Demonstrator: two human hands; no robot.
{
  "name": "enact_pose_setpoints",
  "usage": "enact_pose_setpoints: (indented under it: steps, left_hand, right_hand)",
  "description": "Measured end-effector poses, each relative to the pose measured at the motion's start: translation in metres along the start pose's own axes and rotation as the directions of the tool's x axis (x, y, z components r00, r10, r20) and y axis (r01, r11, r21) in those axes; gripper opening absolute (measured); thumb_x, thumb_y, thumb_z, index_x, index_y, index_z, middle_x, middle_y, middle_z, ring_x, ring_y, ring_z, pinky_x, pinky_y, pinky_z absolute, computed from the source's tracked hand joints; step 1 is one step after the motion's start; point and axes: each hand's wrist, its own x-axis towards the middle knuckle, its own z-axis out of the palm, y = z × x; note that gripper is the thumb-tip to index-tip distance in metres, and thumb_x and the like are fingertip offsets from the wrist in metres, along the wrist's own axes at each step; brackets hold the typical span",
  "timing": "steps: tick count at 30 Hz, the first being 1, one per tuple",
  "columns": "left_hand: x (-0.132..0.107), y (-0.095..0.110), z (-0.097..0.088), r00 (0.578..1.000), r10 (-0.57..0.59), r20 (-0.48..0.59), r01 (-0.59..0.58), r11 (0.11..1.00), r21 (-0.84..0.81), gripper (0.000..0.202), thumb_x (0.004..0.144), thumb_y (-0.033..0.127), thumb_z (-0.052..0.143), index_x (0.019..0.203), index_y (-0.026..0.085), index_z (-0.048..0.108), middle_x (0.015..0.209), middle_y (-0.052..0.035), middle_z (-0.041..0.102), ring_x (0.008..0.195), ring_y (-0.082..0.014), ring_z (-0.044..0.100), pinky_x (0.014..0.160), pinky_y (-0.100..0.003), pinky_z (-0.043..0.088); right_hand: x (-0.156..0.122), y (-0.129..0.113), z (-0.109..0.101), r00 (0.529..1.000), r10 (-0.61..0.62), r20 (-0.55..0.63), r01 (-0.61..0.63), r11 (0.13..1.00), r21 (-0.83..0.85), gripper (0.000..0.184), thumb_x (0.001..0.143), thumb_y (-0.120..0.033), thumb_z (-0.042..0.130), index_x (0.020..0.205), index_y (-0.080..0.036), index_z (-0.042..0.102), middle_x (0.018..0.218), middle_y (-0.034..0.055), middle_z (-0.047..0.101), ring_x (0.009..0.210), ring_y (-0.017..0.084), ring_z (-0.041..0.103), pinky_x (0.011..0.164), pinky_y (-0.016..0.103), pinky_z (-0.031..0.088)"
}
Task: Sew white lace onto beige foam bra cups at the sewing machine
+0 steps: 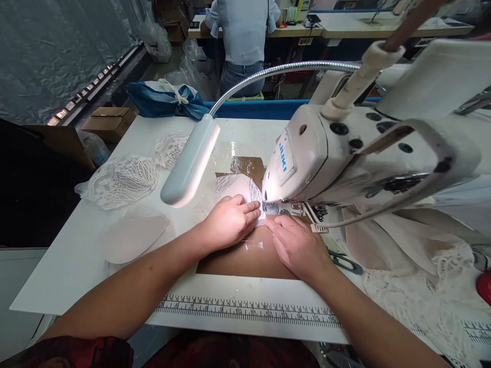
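A white lace-trimmed bra cup (235, 185) lies under the needle end of a white sewing machine (297, 153). My left hand (233, 220) rests on the cup with its fingers pressed together on the lace, just left of the needle. Close to the needle on the near side, my right hand (297, 248) pinches the cup's lower edge between thumb and forefinger. Fingers cover part of the lace strip. Under both hands is a brown sheet (233, 263) with shiny clear tape on it.
A lamp (191, 162) on a bendy neck hangs left of the machine. Lace pieces (123, 181) and a plain cup (134, 238) lie at left; more lace (414, 286) is piled at right near thread snips (345, 262). A printed ruler (245, 310) runs along the front. Someone (245, 36) sits beyond.
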Motion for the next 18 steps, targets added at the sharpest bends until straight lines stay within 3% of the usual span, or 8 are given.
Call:
enact_pose_setpoints:
  steps: [6, 13, 16, 18]
  left_hand:
    - [0.004, -0.004, 0.001, 0.998, -0.02, -0.061, 0.022, 0.999, 0.031, 0.031, 0.096, 0.028, 0.042, 0.111, 0.017, 0.067, 0.117, -0.0072, 0.067, 0.094, -0.023, 0.053, 0.077, -0.037, 0.04]
    - [0.009, -0.011, 0.003, 0.992, -0.063, -0.112, 0.069, 0.997, 0.048, 0.028, 0.093, 0.026, 0.044, 0.105, 0.016, 0.068, 0.107, -0.0093, 0.069, 0.104, -0.0262, 0.053, 0.084, -0.039, 0.042]
    - [0.011, -0.01, -0.002, 0.991, -0.057, -0.124, 0.062, 0.997, 0.039, 0.024, 0.092, 0.023, 0.044, 0.097, 0.018, 0.067, 0.103, -0.0075, 0.069, 0.099, -0.0253, 0.055, 0.082, -0.039, 0.043]
    - [0.01, -0.011, -0.005, 0.987, -0.054, -0.152, 0.061, 0.997, 0.041, 0.023, 0.09, 0.026, 0.045, 0.083, 0.02, 0.066, 0.091, -0.0067, 0.068, 0.092, -0.026, 0.055, 0.077, -0.04, 0.043]
  right_hand:
    - [0.002, -0.003, 0.0, 0.999, 0.035, 0.012, -0.035, 0.997, -0.063, 0.037, 0.084, -0.01, 0.046, 0.113, -0.02, 0.067, 0.093, 0.0046, 0.07, 0.081, 0.019, 0.057, 0.063, 0.031, 0.037]
    - [0.003, 0.002, 0.002, 0.996, 0.072, 0.047, -0.074, 0.996, 0.044, 0.039, 0.086, -0.012, 0.044, 0.117, -0.024, 0.066, 0.087, 0.0048, 0.067, 0.079, 0.018, 0.057, 0.066, 0.027, 0.039]
    - [0.004, 0.0, -0.004, 0.987, 0.101, 0.123, -0.11, 0.991, 0.072, 0.039, 0.087, -0.016, 0.046, 0.122, -0.024, 0.062, 0.092, 0.0051, 0.067, 0.081, 0.017, 0.057, 0.069, 0.027, 0.041]
    - [0.004, -0.002, -0.009, 0.981, 0.1, 0.168, -0.111, 0.992, 0.057, 0.036, 0.086, -0.02, 0.048, 0.117, -0.026, 0.064, 0.093, 0.0047, 0.067, 0.082, 0.017, 0.057, 0.07, 0.028, 0.04]
